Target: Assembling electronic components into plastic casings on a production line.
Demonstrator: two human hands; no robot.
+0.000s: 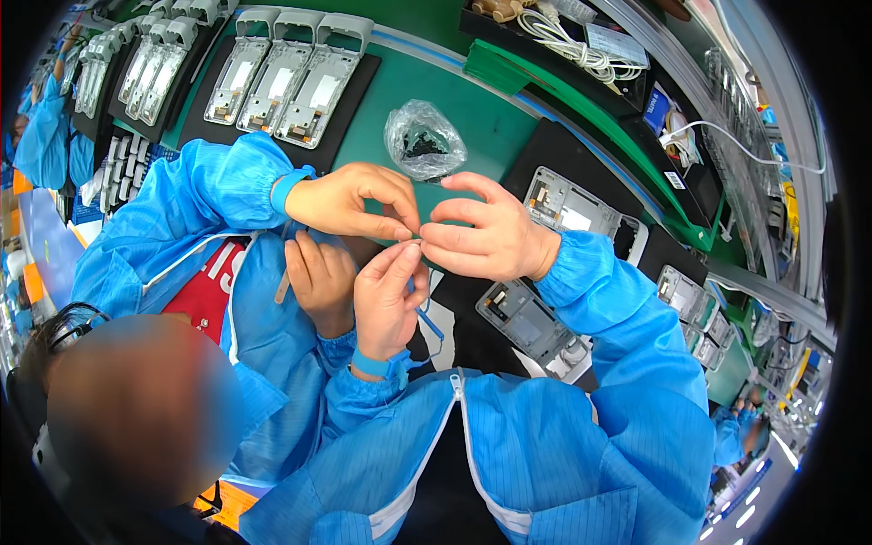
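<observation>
My left hand, with a blue wrist strap at its cuff, is raised with thumb and forefinger pinched together. Whatever sits in that pinch is too small to make out. From the right, my right hand meets it, thumb and forefinger closing at the same spot, other fingers bent. A co-worker's hand reaches in from the left, its fingertips at my fingers. The co-worker's other hand is curled below, beside a thin tan strip. Just beyond the hands lies a clear plastic bag with small black parts inside.
Grey device frames stand in rows on black mats at the far left. Another frame lies on a black mat at right, with a grey housing nearer me. A black bin with white cables borders the green bench.
</observation>
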